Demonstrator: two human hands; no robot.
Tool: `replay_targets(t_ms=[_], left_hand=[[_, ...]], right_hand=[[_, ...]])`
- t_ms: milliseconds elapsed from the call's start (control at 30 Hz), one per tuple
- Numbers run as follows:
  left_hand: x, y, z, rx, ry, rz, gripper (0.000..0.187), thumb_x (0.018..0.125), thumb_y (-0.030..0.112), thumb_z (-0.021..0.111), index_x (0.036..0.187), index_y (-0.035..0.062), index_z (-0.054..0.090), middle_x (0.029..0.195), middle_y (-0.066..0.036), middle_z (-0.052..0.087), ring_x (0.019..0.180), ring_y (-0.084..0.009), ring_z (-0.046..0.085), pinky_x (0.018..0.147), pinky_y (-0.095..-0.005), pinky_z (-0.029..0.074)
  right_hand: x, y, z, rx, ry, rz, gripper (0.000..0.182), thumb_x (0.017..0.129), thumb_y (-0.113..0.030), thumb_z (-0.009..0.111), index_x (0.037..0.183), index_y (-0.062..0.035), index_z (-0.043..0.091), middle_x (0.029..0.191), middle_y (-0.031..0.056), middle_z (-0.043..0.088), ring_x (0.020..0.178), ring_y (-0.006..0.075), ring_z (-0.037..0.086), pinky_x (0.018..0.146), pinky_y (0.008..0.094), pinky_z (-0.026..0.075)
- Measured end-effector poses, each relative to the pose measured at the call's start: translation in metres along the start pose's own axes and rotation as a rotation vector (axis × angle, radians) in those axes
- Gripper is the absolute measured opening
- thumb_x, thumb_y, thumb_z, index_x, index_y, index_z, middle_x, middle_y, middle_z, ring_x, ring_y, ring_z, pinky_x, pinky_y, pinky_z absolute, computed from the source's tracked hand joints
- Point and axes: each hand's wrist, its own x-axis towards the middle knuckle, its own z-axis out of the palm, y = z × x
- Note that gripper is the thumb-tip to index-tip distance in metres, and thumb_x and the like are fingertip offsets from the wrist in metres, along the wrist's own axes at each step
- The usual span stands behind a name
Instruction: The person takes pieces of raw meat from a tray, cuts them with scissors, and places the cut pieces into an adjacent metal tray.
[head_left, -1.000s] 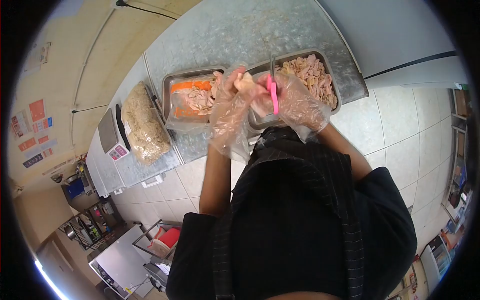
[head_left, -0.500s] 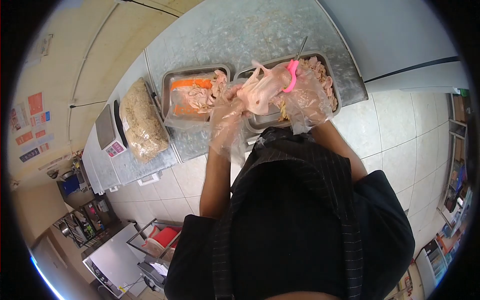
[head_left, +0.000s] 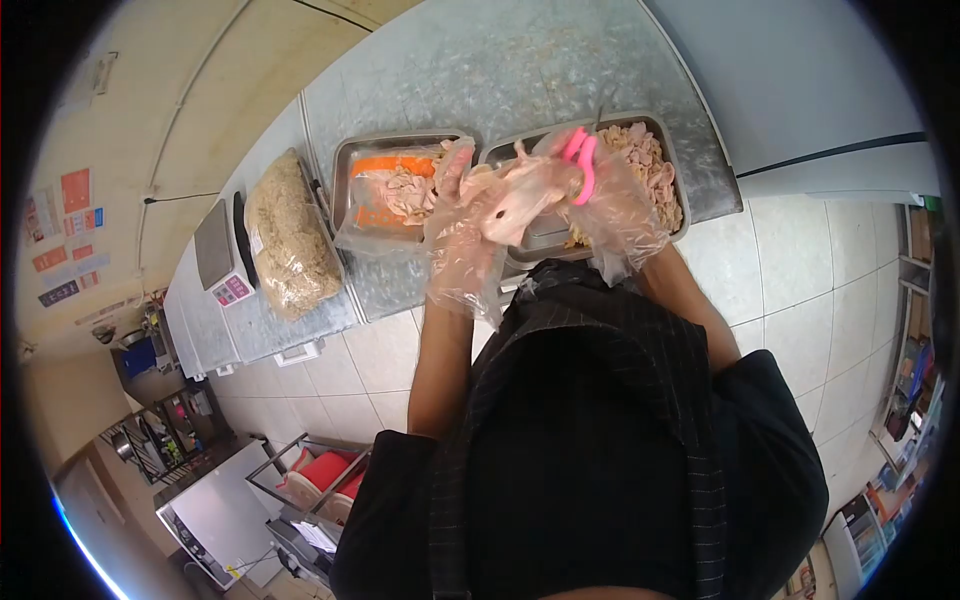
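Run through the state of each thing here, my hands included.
Left hand: gloved, gripping meat piece
Right hand: gloved, holding scissors
Meat piece: raised, uncovered
Scissors: open or shut, unclear
Right tray: partly filled
Left tray: holding meat, plastic
Scale: plate bare
Clear bag: filled, lying down

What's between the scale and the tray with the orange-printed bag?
A big clear bag of tan stuff, plus thin dark things, lies between the scale and that tray in the head view.

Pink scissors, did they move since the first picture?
Yes. The pink scissors moved to the right, measured against the right-hand tray: they are nearer its right side now.
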Motion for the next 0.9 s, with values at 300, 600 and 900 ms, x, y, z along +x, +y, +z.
replay_targets(t_ms=[300,600,900], left_hand=[[0.003,0.008,-0.045,0.514,0.091,0.084,0.047,0.081,0.006,0.071,0.123,0.0031,0.051,0.107,-0.009,0.058,0.089,-0.0101,0.058,0.071,-0.0256,0.05],[-0.003,-0.006,0.044,0.951,0.068,0.066,0.024,0.085,0.022,0.062,0.099,0.0025,0.061,0.07,-0.004,0.061,0.071,-0.0104,0.06,0.063,-0.0261,0.047],[-0.01,0.022,0.049,0.404,0.136,-0.241,0.028,0.091,0.03,0.061,0.1,0.0039,0.061,0.079,-0.001,0.061,0.06,-0.0085,0.054,0.052,-0.0241,0.043]], right_hand=[[0.007,-0.031,-0.022,0.165,0.2,0.091,0.027,0.084,-0.008,0.066,0.106,-0.003,0.052,0.09,0.002,0.057,0.082,0.0109,0.056,0.07,0.0253,0.049],[0.003,-0.023,0.003,-0.124,0.229,-0.084,0.037,0.08,-0.003,0.067,0.111,-0.0014,0.047,0.097,0.0043,0.055,0.079,0.013,0.056,0.067,0.0259,0.05],[0.008,-0.017,-0.001,-0.005,-0.03,0.201,0.032,0.085,-0.025,0.069,0.105,-0.0041,0.057,0.092,0.0041,0.06,0.078,0.0115,0.058,0.069,0.0249,0.049]])
